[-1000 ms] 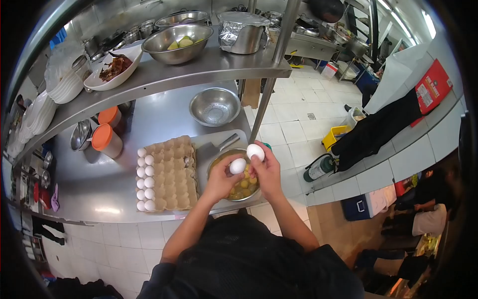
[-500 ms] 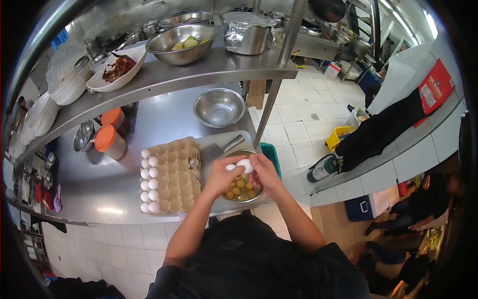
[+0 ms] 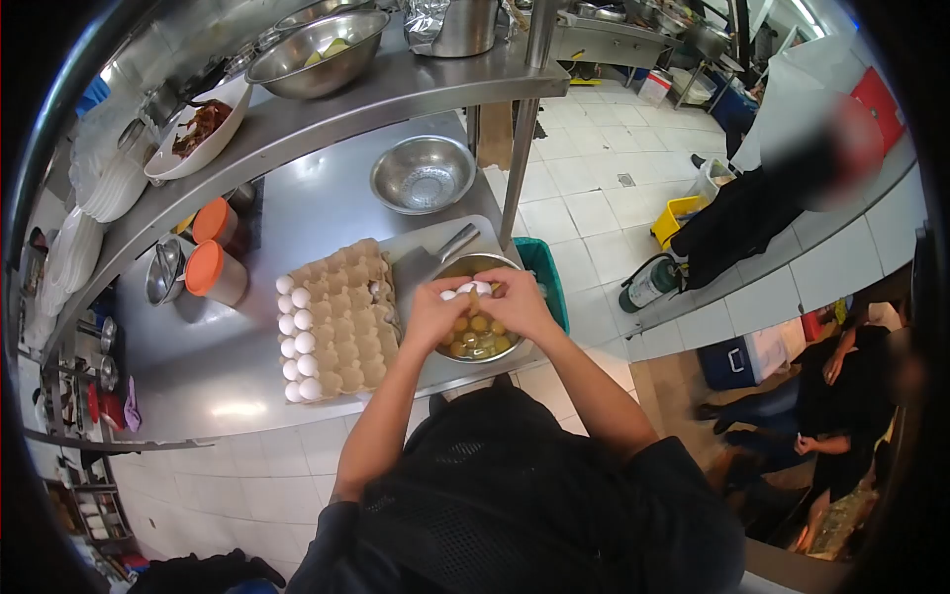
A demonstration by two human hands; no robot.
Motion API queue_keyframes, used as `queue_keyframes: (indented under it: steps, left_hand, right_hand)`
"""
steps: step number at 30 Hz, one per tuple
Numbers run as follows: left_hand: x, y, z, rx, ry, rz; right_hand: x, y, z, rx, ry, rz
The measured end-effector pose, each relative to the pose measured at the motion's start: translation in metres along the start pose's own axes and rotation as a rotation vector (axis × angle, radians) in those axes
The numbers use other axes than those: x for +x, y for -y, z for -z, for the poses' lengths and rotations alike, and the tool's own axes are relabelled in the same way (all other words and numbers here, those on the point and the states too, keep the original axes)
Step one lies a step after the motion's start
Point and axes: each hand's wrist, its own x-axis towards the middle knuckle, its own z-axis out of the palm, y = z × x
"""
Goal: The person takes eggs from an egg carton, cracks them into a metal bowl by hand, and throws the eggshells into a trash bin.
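Observation:
Above a metal bowl (image 3: 511, 348) of raw eggs with several yolks (image 3: 480, 337), both my hands are closed around white eggshell. My left hand (image 3: 435, 313) pinches a white shell piece (image 3: 449, 294) from the left. On the other side my right hand (image 3: 519, 302) grips the cracked egg (image 3: 482, 288). The shell looks parted between my fingertips, and some of its contents seem to hang toward the bowl. A cardboard egg tray (image 3: 341, 322) lies left of my hands, with white eggs (image 3: 302, 320) in its left columns and bare cups elsewhere.
A wide metal blade (image 3: 416, 269) lies on a white cutting board (image 3: 396, 238) behind the bowl. Beyond it stands another metal bowl (image 3: 423, 176). Orange-lidded containers (image 3: 216, 272) are at left. A steel shelf (image 3: 416, 104) overhangs the counter; a green bin (image 3: 543, 282) stands right.
My hands have drawn level over the bowl, and the egg that was whole between them is now cracked and parting. The view has shifted, and people at lower right have moved.

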Motion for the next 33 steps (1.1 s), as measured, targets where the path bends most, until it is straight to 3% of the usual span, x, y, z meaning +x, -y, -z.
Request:
queue_keyframes:
  steps: [6,8,11,13,15,17,19,20,21,22,23,25,27,28,29,31,32,33]
  left_hand:
    - [-0.013,-0.041,0.012,0.240,0.012,-0.163]
    - [-0.014,-0.054,0.014,0.414,0.008,-0.475]
    - [-0.011,-0.064,0.009,0.472,0.017,-0.559]
    - [-0.014,-0.062,0.004,0.450,0.019,-0.477]
    - [-0.019,-0.054,0.006,0.366,0.022,-0.374]
    - [-0.024,-0.054,0.020,0.160,0.081,-0.238]
    - [-0.026,-0.060,0.052,0.192,-0.007,-0.226]
    - [-0.020,-0.052,0.082,0.177,-0.091,-0.257]
    - [-0.008,-0.029,0.110,0.059,-0.308,-0.390]
    - [0.009,-0.006,0.174,0.007,-0.329,-0.198]
    - [0.048,0.051,0.257,0.174,-0.411,-0.268]
    - [-0.015,0.004,0.249,1.013,-0.716,-0.387]
    - [0.026,0.070,0.329,1.343,-0.510,-0.300]
    - [0.044,0.097,0.363,1.492,-0.396,-0.282]
    - [0.033,0.089,0.357,1.495,-0.419,-0.274]
    - [0.024,0.064,0.312,1.544,-0.474,-0.033]
    - [0.040,0.101,0.348,1.632,-0.425,-0.351]
    - [0.047,0.115,0.360,1.633,-0.421,-0.371]
  right_hand:
    - [0.005,-0.002,0.017,0.048,0.031,0.392]
    - [-0.004,0.015,0.019,0.013,0.014,0.472]
    - [-0.008,0.019,0.013,-0.036,-0.082,0.636]
    - [0.005,-0.019,-0.008,0.155,-0.057,0.575]
    - [-0.012,-0.011,-0.006,0.726,0.101,0.177]
    - [-0.014,-0.015,0.006,1.068,0.114,-0.087]
    - [-0.011,-0.028,0.026,1.104,0.015,-0.039]
    - [-0.013,-0.026,0.041,1.073,-0.074,-0.009]
    - [-0.012,-0.028,0.055,1.067,-0.114,0.024]
    - [-0.009,-0.031,0.065,0.967,-0.278,0.038]
    - [-0.003,-0.037,0.070,0.868,-0.425,0.046]
    - [0.013,-0.076,0.079,0.798,-0.492,0.104]
    - [0.019,-0.117,0.075,-0.157,-0.600,0.131]
    - [0.013,-0.125,0.068,-0.152,-0.587,0.146]
    - [0.007,-0.132,0.063,-0.227,-0.609,0.125]
    - [0.009,-0.135,0.059,-0.309,-0.645,0.125]
    - [0.008,-0.136,0.055,-0.210,-0.590,0.081]
    - [0.004,-0.134,0.054,-0.108,-0.539,0.031]
